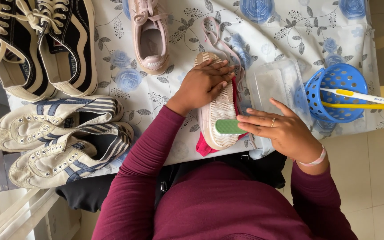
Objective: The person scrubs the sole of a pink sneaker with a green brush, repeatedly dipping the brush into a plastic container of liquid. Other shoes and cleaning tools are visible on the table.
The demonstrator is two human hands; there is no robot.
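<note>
A pink shoe lies sole-up on a red cloth at the near edge of the flowered tablecloth. My left hand presses flat on the front half of the sole. My right hand holds a small green brush against the heel part of the sole, fingers stretched along it. The shoe's pink laces trail away toward the far side.
The matching pink shoe stands upright further back. A black pair and a white pair with blue stripes sit at left. A blue perforated basket holding toothbrushes stands at right, beside a clear plastic container.
</note>
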